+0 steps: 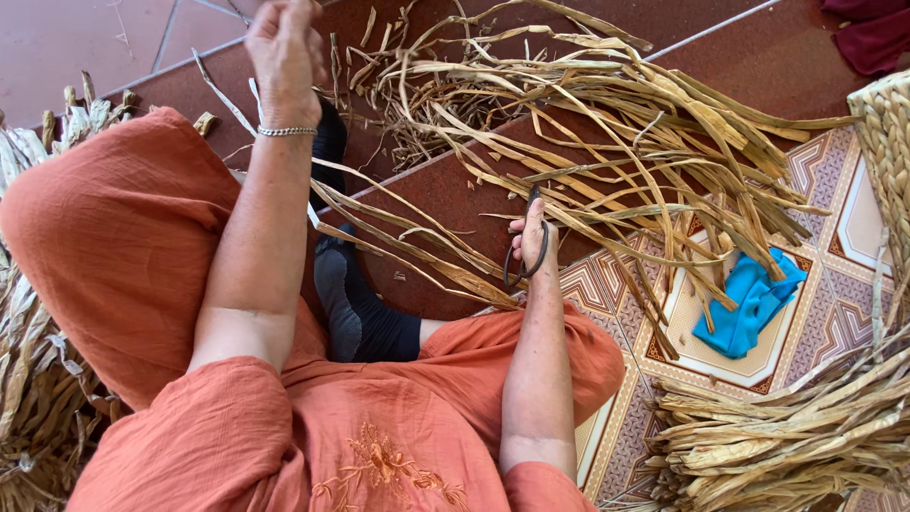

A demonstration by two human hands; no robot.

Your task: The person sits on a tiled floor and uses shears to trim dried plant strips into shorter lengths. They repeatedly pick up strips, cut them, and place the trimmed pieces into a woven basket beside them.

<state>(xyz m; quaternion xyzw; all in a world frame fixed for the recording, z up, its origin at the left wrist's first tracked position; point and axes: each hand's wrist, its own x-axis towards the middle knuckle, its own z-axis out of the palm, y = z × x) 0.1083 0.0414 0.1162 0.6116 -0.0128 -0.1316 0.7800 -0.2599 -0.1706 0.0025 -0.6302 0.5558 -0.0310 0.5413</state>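
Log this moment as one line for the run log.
left hand: raised, gripping dried leaf strips | right hand: holding scissors at the strips | loose pile ahead | blue cloth on tiled floor

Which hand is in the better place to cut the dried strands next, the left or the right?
Probably the right hand: it holds the scissors right beside the dried strands. The left hand is raised, gripping strand ends, and holds no tool.
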